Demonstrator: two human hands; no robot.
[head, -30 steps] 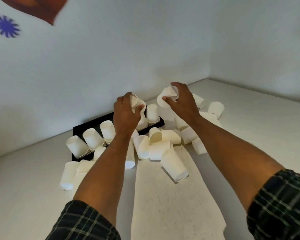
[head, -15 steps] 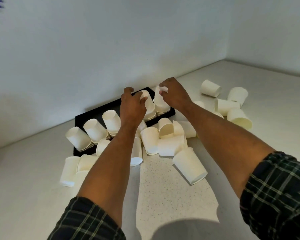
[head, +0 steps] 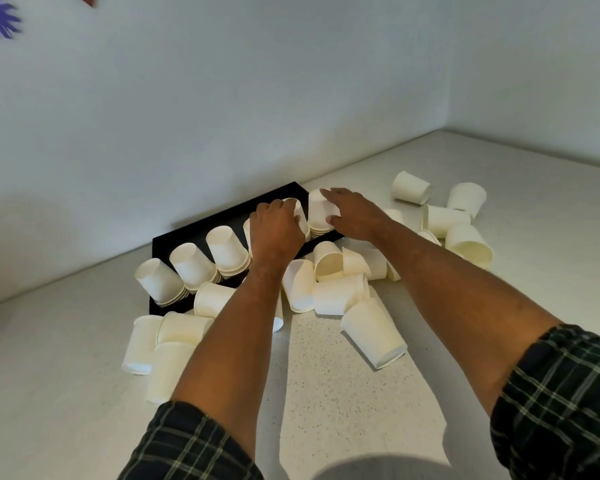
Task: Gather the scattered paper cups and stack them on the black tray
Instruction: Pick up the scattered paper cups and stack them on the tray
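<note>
- The fingers [head: 293,216] of the left hand [head: 274,233] were curled over an upside-down stack of cups [head: 300,216] on the black tray [head: 201,230], gripping its top cup.
- The right hand [head: 355,213] lay on the next stack [head: 321,213], at the right end of the tray; its fingers were stretched over the top cup and its thumb pressed the side, so it held that cup.
- The two stacks stood just beside each other, near the far right corner of the tray.
- Three more stacks [head: 227,251] stood upside-down in a row on the tray, to the left of the hands.
- Loose cups [head: 329,282] lay on their sides in a heap on the worktop [head: 343,393], just in front of the tray and between the two forearms.
- More loose cups [head: 167,344] lay at the near left corner of the tray, and one cup [head: 373,332] lay alone near the heap.
- Another group [head: 454,220] was scattered to the right, well apart from the tray.
- Both sleeves [head: 561,407] were dark plaid.
</note>
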